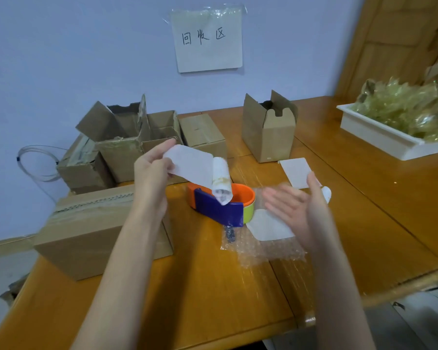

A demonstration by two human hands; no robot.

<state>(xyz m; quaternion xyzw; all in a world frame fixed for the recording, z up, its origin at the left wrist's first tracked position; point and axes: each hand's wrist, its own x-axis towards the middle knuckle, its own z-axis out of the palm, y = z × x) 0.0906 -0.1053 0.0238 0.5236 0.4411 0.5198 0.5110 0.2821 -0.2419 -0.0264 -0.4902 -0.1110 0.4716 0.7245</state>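
As things lie now, the unpacking looks part done, with one item in hand and others laid down.

Near:
- table (213, 286), wood.
- bubble wrap (261, 251), spread flat on the table, with a white sheet (268, 227) lying on its far part.
- sealed carton (96, 228), at left.

Middle:
- right hand (296, 208): raised above the wrap, palm turned inward, fingers straight and spread. Grip wide, holding nothing; outline blurred.
- tape dispenser (218, 208): orange and blue, on the table between the hands.
- left hand (153, 170): raised beyond the dispenser. Grip narrow, thumb and fingers pinching one end of the paper strip (195, 164).
- The strip hangs in the air, its free end curled into a roll over the dispenser.
- Judged left to do: putting the strip down or discarding it.

Far:
- second white sheet (295, 170).
- opened boxes (127, 137).
- wall sign (208, 39).
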